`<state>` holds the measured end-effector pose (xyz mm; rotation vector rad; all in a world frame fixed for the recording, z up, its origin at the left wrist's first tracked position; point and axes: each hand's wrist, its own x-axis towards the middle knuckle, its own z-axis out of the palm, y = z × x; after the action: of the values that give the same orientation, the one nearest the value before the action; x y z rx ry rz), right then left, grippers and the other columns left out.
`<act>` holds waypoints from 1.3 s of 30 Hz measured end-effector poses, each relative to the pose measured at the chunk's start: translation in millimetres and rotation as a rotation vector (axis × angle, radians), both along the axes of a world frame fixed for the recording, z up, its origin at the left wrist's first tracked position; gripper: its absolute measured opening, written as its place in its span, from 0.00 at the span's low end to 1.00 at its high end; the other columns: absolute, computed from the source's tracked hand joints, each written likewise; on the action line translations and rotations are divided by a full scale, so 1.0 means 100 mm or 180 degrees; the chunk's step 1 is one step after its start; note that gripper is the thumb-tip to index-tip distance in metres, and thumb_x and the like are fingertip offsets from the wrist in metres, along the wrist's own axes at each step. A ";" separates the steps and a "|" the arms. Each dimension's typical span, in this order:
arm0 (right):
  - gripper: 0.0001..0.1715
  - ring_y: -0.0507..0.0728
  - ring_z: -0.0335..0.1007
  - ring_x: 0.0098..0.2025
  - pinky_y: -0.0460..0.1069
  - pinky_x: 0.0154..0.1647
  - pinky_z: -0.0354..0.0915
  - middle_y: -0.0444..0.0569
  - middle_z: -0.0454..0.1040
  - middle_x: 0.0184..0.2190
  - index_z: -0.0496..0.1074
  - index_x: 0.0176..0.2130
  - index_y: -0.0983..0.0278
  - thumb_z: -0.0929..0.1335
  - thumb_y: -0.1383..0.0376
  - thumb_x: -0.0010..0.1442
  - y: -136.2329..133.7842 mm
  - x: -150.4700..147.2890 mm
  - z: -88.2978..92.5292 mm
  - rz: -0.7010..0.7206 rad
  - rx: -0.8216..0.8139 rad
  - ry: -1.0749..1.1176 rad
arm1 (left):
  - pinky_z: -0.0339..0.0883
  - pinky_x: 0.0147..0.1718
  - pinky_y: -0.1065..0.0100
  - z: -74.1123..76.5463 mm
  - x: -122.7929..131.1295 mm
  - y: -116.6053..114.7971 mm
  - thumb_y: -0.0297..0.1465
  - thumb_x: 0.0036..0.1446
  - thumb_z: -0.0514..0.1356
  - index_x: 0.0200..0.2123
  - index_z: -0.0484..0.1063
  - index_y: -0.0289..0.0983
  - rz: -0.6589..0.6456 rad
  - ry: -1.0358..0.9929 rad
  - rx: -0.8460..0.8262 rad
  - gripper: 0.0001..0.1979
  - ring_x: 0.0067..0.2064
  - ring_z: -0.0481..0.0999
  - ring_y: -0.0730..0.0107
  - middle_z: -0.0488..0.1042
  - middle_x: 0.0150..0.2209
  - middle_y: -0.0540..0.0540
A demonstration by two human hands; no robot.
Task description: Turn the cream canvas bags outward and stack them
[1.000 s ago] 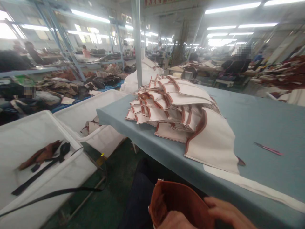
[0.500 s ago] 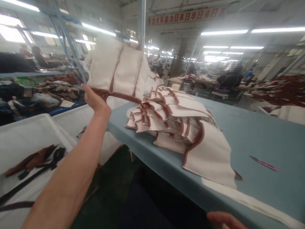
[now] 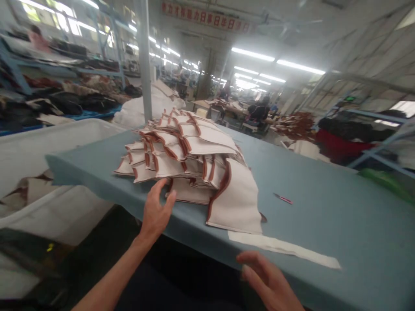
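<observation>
A fanned pile of cream fabric pieces with brown trim (image 3: 188, 160) lies on the blue-grey table (image 3: 324, 203). My left hand (image 3: 157, 211) is open with fingers spread, its tips at the near edge of the pile's lowest piece. My right hand (image 3: 269, 280) is open and empty, hovering at the table's front edge below a long white strip (image 3: 285, 248). A larger cream panel (image 3: 238, 203) hangs off the pile's near right side.
A small pink tool (image 3: 283, 198) lies on the table right of the pile. A white fabric bin (image 3: 48, 142) with cream pieces in it stands at the left. A grey post (image 3: 145, 65) rises behind the pile. Other workers sit far back.
My left hand let go of the cream piece it held out over the bin and came back to the pile's near edge. The view swung right. My right hand rose into view.
</observation>
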<state>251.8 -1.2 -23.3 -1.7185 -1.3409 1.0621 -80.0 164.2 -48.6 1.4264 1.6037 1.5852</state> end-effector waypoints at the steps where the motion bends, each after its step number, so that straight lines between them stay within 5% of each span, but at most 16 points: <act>1: 0.28 0.66 0.87 0.45 0.55 0.48 0.81 0.54 0.89 0.46 0.86 0.49 0.59 0.74 0.40 0.67 0.09 0.02 0.08 0.0016 0.0080 -0.0147 | 0.63 0.79 0.37 -0.01 0.08 -0.03 0.45 0.69 0.68 0.64 0.80 0.38 -0.0089 0.0090 -0.0012 0.26 0.75 0.75 0.38 0.81 0.70 0.34; 3: 0.26 0.66 0.86 0.44 0.55 0.45 0.80 0.54 0.88 0.44 0.85 0.51 0.59 0.72 0.42 0.70 0.29 0.06 0.21 0.0114 0.0176 -0.0396 | 0.68 0.77 0.40 -0.02 0.21 -0.05 0.48 0.66 0.65 0.60 0.83 0.39 -0.0332 0.0252 -0.0080 0.27 0.71 0.79 0.37 0.84 0.67 0.34; 7: 0.32 0.67 0.84 0.42 0.59 0.45 0.80 0.56 0.87 0.43 0.82 0.55 0.61 0.72 0.41 0.66 0.86 0.08 0.41 -0.0401 0.0727 -0.0935 | 0.83 0.62 0.44 -0.03 0.43 -0.01 0.52 0.63 0.63 0.54 0.86 0.39 -0.0932 0.0500 -0.0324 0.28 0.57 0.90 0.40 0.91 0.56 0.36; 11: 0.42 0.75 0.80 0.65 0.68 0.65 0.75 0.66 0.80 0.67 0.74 0.67 0.63 0.76 0.45 0.63 1.53 -0.11 0.58 -0.0586 0.1105 -0.1605 | 0.79 0.68 0.41 -0.03 0.65 0.10 0.52 0.61 0.62 0.54 0.87 0.38 -0.1249 0.0670 -0.0448 0.29 0.62 0.89 0.36 0.91 0.59 0.34; 14: 0.44 0.77 0.74 0.72 0.68 0.71 0.71 0.69 0.75 0.72 0.71 0.69 0.65 0.77 0.47 0.64 1.94 -0.34 0.61 -0.0695 0.1130 -0.1822 | 0.77 0.71 0.42 -0.02 0.79 0.17 0.51 0.62 0.62 0.55 0.87 0.38 -0.1396 0.0696 -0.0480 0.30 0.64 0.88 0.36 0.90 0.61 0.34; 20: 0.16 0.70 0.80 0.59 0.61 0.63 0.72 0.60 0.85 0.53 0.79 0.50 0.62 0.71 0.66 0.62 2.28 -0.30 0.55 -0.0757 0.1227 -0.1570 | 0.78 0.69 0.45 -0.02 0.95 0.18 0.52 0.64 0.64 0.59 0.88 0.39 -0.1603 0.0467 -0.0557 0.30 0.63 0.89 0.37 0.90 0.61 0.36; 23: 0.10 0.65 0.81 0.49 0.57 0.57 0.74 0.52 0.84 0.41 0.76 0.41 0.60 0.66 0.64 0.63 2.37 0.01 0.67 -0.1034 0.1422 -0.1164 | 0.83 0.63 0.46 -0.08 0.95 0.18 0.55 0.62 0.65 0.54 0.90 0.40 -0.1682 0.0244 -0.0637 0.30 0.57 0.91 0.37 0.93 0.54 0.36; 29: 0.18 0.62 0.78 0.51 0.55 0.56 0.74 0.53 0.81 0.45 0.70 0.45 0.59 0.56 0.57 0.67 2.35 0.51 1.19 -0.1756 0.2363 -0.0430 | 0.83 0.63 0.43 -0.12 0.87 0.20 0.67 0.62 0.60 0.59 0.86 0.34 -0.1461 -0.0324 -0.0703 0.45 0.62 0.89 0.33 0.88 0.62 0.28; 33: 0.18 0.61 0.78 0.47 0.54 0.52 0.74 0.50 0.79 0.43 0.69 0.45 0.58 0.57 0.52 0.69 2.03 0.52 1.46 -0.1667 0.2816 -0.0262 | 0.81 0.66 0.40 0.13 0.93 -0.10 0.64 0.60 0.66 0.60 0.85 0.35 -0.1654 -0.0331 -0.0684 0.42 0.62 0.88 0.32 0.89 0.60 0.29; 37: 0.15 0.60 0.78 0.43 0.53 0.49 0.74 0.47 0.78 0.40 0.70 0.45 0.58 0.64 0.52 0.66 1.55 0.36 1.61 -0.1248 0.3002 -0.0131 | 0.78 0.70 0.46 0.44 1.12 -0.49 0.48 0.61 0.71 0.71 0.78 0.41 -0.1865 0.0005 -0.0212 0.38 0.67 0.85 0.41 0.82 0.71 0.37; 39: 0.14 0.59 0.78 0.40 0.51 0.43 0.72 0.46 0.79 0.38 0.71 0.45 0.58 0.66 0.53 0.64 1.28 0.27 1.66 -0.1214 0.2742 0.0024 | 0.79 0.68 0.49 0.55 1.20 -0.57 0.41 0.61 0.67 0.65 0.82 0.41 -0.1933 0.0196 0.0054 0.30 0.66 0.86 0.42 0.85 0.67 0.37</act>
<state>279.2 126.4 142.5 -1.2182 -1.1481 0.1999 39.7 107.0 6.0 1.7663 1.0347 1.2031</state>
